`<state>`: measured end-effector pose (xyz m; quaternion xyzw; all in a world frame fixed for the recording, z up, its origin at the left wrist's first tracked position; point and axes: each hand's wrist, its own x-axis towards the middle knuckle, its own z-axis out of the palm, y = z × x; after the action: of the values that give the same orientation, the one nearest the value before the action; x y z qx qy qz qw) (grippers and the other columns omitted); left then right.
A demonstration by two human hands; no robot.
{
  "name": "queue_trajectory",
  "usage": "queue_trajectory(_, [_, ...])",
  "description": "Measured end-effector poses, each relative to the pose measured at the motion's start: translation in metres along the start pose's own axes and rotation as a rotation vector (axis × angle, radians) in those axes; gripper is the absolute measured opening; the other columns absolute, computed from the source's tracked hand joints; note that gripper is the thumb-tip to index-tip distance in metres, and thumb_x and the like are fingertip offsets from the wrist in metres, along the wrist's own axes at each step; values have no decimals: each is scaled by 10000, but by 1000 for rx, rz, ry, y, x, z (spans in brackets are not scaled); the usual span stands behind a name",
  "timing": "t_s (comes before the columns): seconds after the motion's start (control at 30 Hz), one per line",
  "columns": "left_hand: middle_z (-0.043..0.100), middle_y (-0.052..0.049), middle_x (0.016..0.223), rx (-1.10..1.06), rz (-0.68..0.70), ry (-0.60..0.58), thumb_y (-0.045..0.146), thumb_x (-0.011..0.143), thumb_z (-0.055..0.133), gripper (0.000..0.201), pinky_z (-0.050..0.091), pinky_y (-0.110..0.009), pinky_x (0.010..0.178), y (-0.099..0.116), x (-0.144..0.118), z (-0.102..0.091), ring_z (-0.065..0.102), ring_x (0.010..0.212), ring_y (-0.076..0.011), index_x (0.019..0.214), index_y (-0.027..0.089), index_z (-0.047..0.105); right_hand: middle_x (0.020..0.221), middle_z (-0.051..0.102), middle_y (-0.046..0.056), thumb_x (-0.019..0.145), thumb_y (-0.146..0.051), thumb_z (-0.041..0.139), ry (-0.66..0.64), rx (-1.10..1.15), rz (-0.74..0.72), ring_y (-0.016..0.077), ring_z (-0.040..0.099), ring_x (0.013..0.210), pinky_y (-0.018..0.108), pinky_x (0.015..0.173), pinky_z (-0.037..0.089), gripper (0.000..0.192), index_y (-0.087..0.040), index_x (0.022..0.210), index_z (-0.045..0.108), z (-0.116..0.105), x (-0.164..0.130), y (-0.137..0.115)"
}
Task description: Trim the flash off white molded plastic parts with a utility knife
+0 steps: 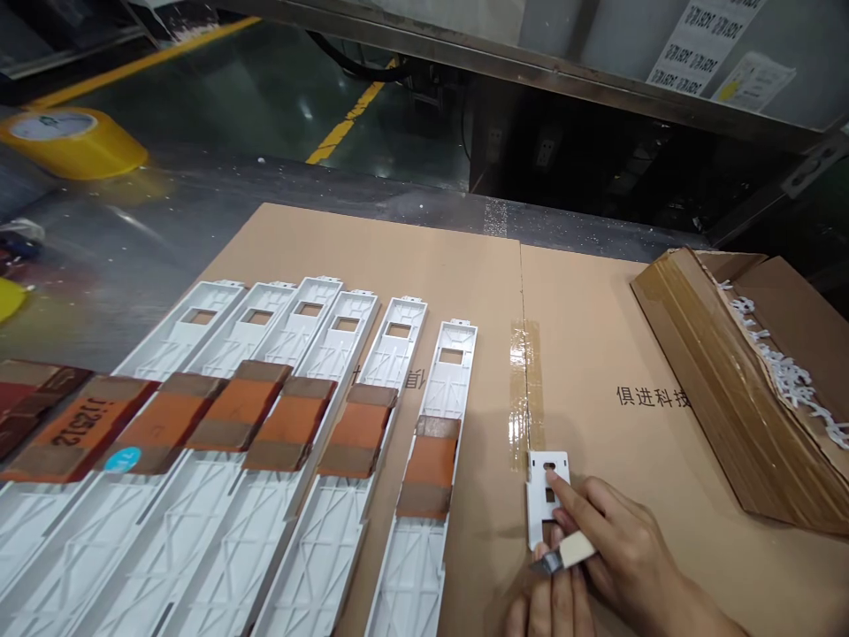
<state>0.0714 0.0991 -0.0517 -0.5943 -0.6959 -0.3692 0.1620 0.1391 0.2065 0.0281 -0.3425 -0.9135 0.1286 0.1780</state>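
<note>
A small white plate (547, 495) was pinned under the right hand (623, 548) fingers, brush (570, 555) gripped, the left hand (550, 609) fingers curled below, steadying it

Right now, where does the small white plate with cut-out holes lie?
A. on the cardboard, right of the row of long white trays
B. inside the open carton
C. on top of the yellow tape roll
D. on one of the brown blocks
A: the small white plate lies flat on the cardboard, right of the long white trays, with the right hand pressing a finger on it.
</note>
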Motion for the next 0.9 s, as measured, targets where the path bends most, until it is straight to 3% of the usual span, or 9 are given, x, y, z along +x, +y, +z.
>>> queue_trajectory(0.1, [728,-55,887,-24,-136,67,128,870,365,304,378,-363,853,8,0,4,452,1268,-205,832,170,664,756,580,72,873,-94,536,89,-21,-8,150,556,648,240,523,478,354,-100,1227,539,4,-1,-6])
queue_trajectory(0.27, [723,-65,884,-15,-88,18,194,894,345,335,373,-371,812,9,-1,3,511,1190,-233,874,177,679,684,574,50,862,-61,513,94,37,70,151,562,630,257,546,482,134,-147,916,599,-3,5,-13])
queue_trajectory(0.43, [712,-55,781,-39,-145,66,192,908,352,330,353,-356,751,9,6,1,596,941,-207,859,174,679,727,597,73,870,-56,501,85,30,50,166,574,659,274,562,503,235,-106,1092,560,-4,7,-9])
queue_trajectory(0.57, [700,-26,678,-16,-137,74,180,948,292,407,337,-346,677,8,19,-2,574,733,-159,777,172,661,733,598,83,850,-84,559,66,22,13,171,551,659,280,543,486,211,-103,1057,597,-7,12,-4])
queue_trajectory(0.77, [718,-10,706,-17,-134,56,132,941,306,387,344,-346,675,7,25,-5,585,775,-157,784,166,658,752,631,107,834,-78,582,55,-92,-87,166,514,646,292,564,447,169,-82,1000,616,-9,17,0])
queue_trajectory(0.9, [712,-23,690,-18,-118,43,190,970,224,480,346,-341,671,6,25,-8,577,744,-146,781,160,663,687,586,51,847,-101,558,-27,-101,-61,158,484,619,281,555,415,101,-125,933,606,-8,20,0])
